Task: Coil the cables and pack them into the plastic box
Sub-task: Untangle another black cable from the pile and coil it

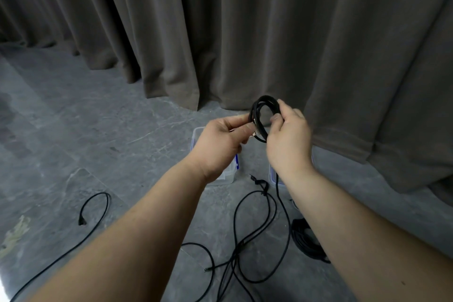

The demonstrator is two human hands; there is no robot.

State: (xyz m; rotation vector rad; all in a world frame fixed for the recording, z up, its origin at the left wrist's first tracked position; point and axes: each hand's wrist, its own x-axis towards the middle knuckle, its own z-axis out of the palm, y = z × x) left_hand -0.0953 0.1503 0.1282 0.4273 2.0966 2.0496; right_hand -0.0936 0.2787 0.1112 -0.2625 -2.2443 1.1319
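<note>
Head camera looks down on both hands raised above the grey floor [103,135]. Between them is a small black cable coil [263,117]: the left hand [220,147] pinches one side near a metal plug, the right hand [289,140] curls its fingers round the other side. A clear plastic box [196,135] sits on the floor beneath the left hand. Loose black cables [255,235] sprawl closer to the person, before a brown curtain [245,32].
</note>
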